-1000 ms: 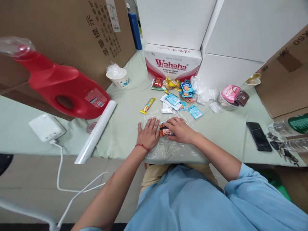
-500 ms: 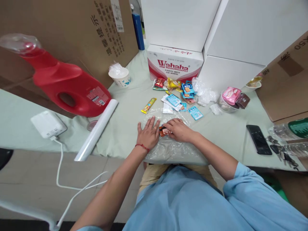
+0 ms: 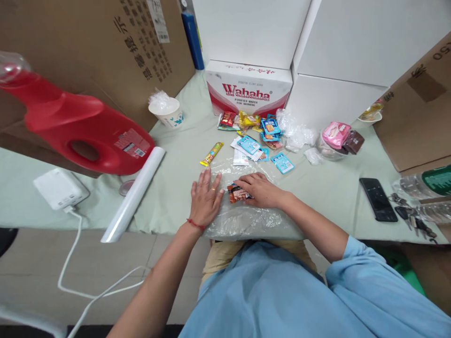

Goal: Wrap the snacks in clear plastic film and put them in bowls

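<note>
The left hand (image 3: 206,199), with a red cord bracelet (image 3: 196,224) at its wrist and a thin ring on one finger, lies palm down at the left edge of a crinkled, clear plastic sheet (image 3: 246,223), its fingers straight and slightly apart, gripping nothing. The right hand (image 3: 264,191) curves over the right end of a small brown-and-orange wrapped packet (image 3: 236,193), fingers close together on top of it; whether they clamp it or merely rest there I cannot tell. That packet sits on the plastic sheet between the two hands, its left end showing just beside the left hand. The sheet is spread at the near edge of a table covered in pale green cloth (image 3: 329,202). Beyond the left hand lies a slim yellow wrapped stick (image 3: 212,154); beyond the right one, a flat light-blue packet (image 3: 283,163) lies near a loose pile of blue and white packets (image 3: 249,145). Farther back, a red packet (image 3: 228,118) and a shiny yellow packet (image 3: 248,119) lie before a white-and-red cardboard box (image 3: 246,91) lettered "Wahaha". A long, glossy white roll (image 3: 134,195) lies well to the left, and a black phone (image 3: 378,199) well to the right, beside a bunch of keys (image 3: 416,220).
</note>
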